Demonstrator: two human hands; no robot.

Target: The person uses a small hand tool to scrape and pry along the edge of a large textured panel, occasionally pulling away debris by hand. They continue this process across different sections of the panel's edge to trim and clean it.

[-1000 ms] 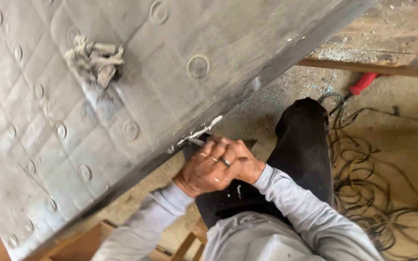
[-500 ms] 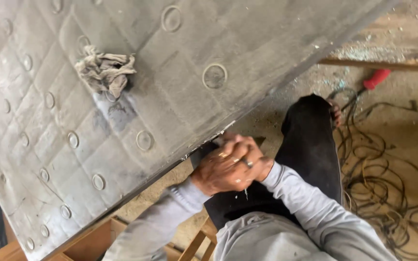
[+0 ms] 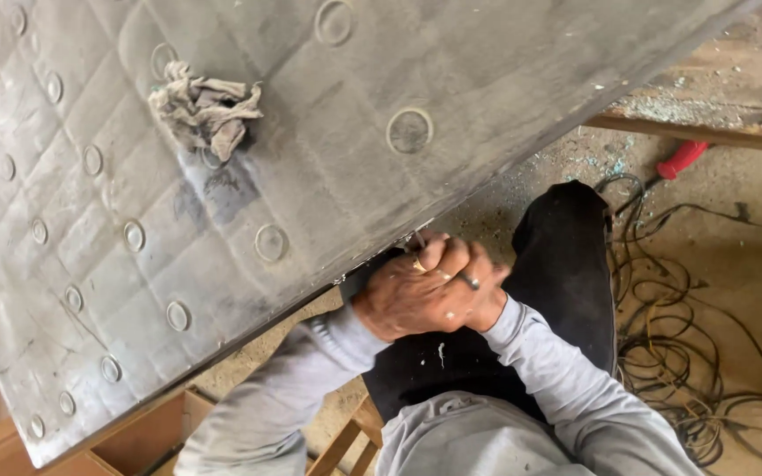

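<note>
A: What is being gripped at the edge of the grey quilted panel [image 3: 328, 150]?

B: A small metal tool [image 3: 416, 240] is seen poking out at the panel's lower edge, at about twelve o'clock from the hands. It is clasped by the left hand [image 3: 412, 295], whose ringed fingers are curled tight around it. The right hand [image 3: 485, 295] is tucked against the left at its three o'clock side; whether its fingers are clenched on the same tool cannot be told, since they are covered.

A: What could go wrong from here?

B: A slip is judged likely if force is applied at such a narrow tip: the tool could skid off the edge and the knuckles could be driven into the panel's rim. The padding could also be torn if the tip is levered too hard.

A: And outward from there?

B: A crumpled rag [image 3: 206, 110] is lying on the panel at ten o'clock, well apart from the hands. Tangled cables [image 3: 690, 335] are spread on the floor at three to four o'clock, near the dark trouser leg [image 3: 566, 264]; a foot could be caught in them. A red-handled tool [image 3: 683, 159] is seen at two o'clock.

A: What is hard to make out?

B: The tool's working end and kind are hidden, and the panel is cut off by the frame.
</note>
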